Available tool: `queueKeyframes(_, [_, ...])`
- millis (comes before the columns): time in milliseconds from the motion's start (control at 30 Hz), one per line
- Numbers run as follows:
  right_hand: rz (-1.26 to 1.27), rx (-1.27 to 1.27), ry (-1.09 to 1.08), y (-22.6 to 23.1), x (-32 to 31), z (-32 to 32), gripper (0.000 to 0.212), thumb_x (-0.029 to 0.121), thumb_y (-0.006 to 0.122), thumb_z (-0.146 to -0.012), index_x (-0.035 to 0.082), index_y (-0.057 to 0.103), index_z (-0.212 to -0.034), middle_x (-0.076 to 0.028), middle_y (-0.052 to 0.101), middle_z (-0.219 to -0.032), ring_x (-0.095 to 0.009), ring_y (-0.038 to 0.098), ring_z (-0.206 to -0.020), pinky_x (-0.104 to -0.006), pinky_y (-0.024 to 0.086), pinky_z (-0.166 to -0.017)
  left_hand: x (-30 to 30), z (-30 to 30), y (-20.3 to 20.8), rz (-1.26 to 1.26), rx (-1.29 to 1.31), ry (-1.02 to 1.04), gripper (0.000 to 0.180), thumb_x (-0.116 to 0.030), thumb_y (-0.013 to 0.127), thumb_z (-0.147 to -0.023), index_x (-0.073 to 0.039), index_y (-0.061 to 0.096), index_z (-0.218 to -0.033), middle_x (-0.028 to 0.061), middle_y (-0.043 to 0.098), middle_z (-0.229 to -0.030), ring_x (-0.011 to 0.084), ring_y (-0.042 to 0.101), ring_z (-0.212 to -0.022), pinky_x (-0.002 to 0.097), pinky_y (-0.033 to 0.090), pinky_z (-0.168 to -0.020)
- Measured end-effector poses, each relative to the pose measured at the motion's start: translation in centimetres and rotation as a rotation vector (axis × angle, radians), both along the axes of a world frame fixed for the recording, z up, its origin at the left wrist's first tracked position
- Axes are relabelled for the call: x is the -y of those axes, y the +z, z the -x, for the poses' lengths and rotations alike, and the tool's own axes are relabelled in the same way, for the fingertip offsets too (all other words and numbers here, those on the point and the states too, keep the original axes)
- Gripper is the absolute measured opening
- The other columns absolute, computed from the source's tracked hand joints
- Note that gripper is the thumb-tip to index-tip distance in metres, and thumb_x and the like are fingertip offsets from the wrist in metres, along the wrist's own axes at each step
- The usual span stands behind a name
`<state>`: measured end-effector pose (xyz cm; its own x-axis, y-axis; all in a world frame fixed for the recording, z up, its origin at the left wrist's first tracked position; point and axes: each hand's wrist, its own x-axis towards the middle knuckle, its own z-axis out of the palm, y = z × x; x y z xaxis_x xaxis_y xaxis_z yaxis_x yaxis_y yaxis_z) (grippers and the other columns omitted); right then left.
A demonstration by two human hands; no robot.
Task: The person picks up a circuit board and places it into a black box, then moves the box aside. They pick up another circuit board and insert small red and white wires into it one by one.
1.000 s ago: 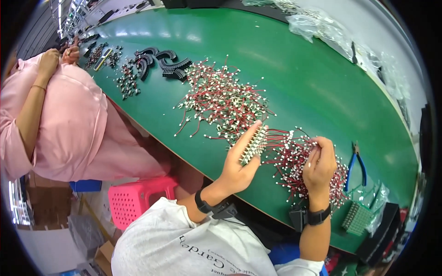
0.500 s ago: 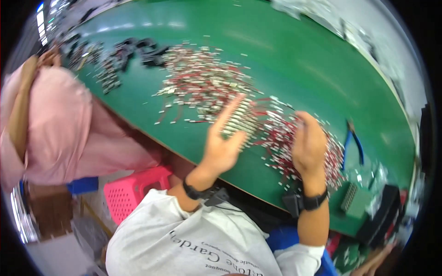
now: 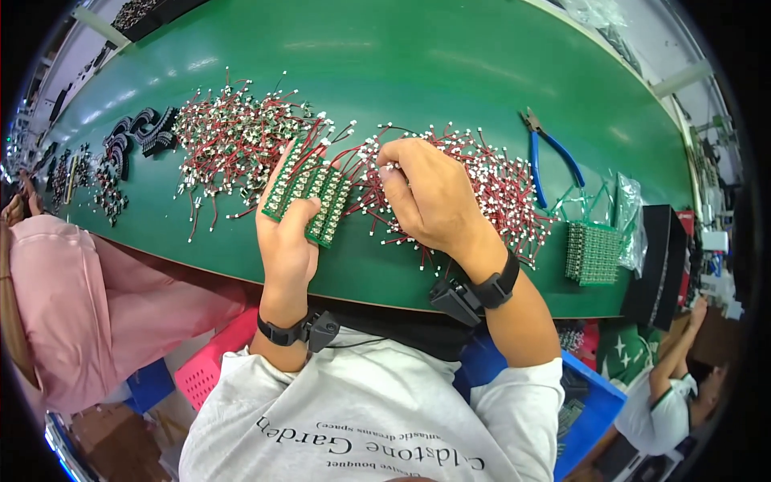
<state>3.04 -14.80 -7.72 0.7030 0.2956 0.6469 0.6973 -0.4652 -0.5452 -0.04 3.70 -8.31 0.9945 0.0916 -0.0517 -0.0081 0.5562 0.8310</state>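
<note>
My left hand (image 3: 287, 245) grips a green circuit board panel (image 3: 328, 193) made of several strips with rows of pale metal parts. Its thumb lies across the panel's face, and red wires reach over the far edge. Just right of the panel, my right hand (image 3: 442, 197) is closed in a pinch above a heap of red wires with white connectors (image 3: 494, 181). Whatever sits between its fingertips is too small to make out. Beyond the left hand lies another heap (image 3: 233, 132) of small green boards with red wires attached.
Blue-handled pliers (image 3: 538, 153) lie right of the wires. Stacked green panels (image 3: 593, 253) stand by clear plastic bags (image 3: 630, 217) and a black box (image 3: 658, 249). Black curved strips (image 3: 132, 136) lie at left. A person in pink (image 3: 72, 313) sits left; a pink stool (image 3: 213, 361) stands below the table.
The view has swung right and steadied. My right hand has come nearer the panel and pinched its fingers together. My left hand still holds the panel.
</note>
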Motion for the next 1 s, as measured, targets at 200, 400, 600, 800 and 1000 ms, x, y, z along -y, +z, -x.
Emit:
queueKeyframes(200, [-0.063,-0.077,0.070,0.4,-1.2,1.4,0.014,0.003,0.061,-0.086,0.002,0.059,-0.101,-0.012,0.064,-0.082,-0.026,0.064,-0.064,-0.0365,0.050,-0.058,0.2,0.3,0.2,-0.033,0.009,-0.016,0.069,0.013,0.043,-0.080,0.007,0.033,-0.148,0.0213,0.062,-0.123,0.0234,0.065,-0.108,0.0343,0.054,-0.093])
queueKeyframes(400, [0.018,-0.111,0.119,-0.1,-0.9,1.2,0.019,0.003,0.061,-0.083,0.001,0.059,-0.102,-0.014,0.064,-0.088,-0.033,0.064,-0.076,-0.0405,0.052,-0.068,0.1,0.2,0.3,-0.023,0.042,-0.018,0.071,0.014,0.043,-0.079,0.006,0.032,-0.148,0.0219,0.060,-0.125,0.0283,0.063,-0.115,0.0369,0.053,-0.097])
queueKeyframes(600, [-0.038,-0.166,0.143,0.2,-0.9,1.2,0.023,0.005,0.060,-0.084,0.001,0.057,-0.106,-0.016,0.063,-0.085,-0.033,0.065,-0.076,-0.0404,0.052,-0.067,-0.7,0.7,1.0,-0.083,0.049,0.070,0.071,0.014,0.041,-0.078,0.005,0.034,-0.148,0.0214,0.060,-0.124,0.0275,0.064,-0.111,0.0374,0.053,-0.095])
queueKeyframes(800, [-0.073,-0.174,0.141,-0.1,-0.7,1.0,0.012,0.005,0.054,-0.093,0.000,0.049,-0.103,-0.016,0.060,-0.078,-0.035,0.063,-0.068,-0.0424,0.049,-0.062,-0.9,0.1,1.0,-0.130,0.076,0.086,0.071,0.014,0.042,-0.077,0.005,0.036,-0.148,0.0182,0.063,-0.119,0.0201,0.066,-0.101,0.0306,0.054,-0.087])
queueKeyframes(1000, [-0.143,-0.284,0.154,-0.5,-1.0,1.1,0.013,0.005,0.061,-0.093,-0.001,0.053,-0.101,-0.014,0.064,-0.079,-0.026,0.068,-0.068,-0.0350,0.054,-0.061,-0.9,-0.4,0.7,-0.153,0.105,0.080,0.072,0.015,0.043,-0.076,0.005,0.037,-0.147,0.0188,0.060,-0.128,0.0176,0.065,-0.103,0.0280,0.053,-0.086])
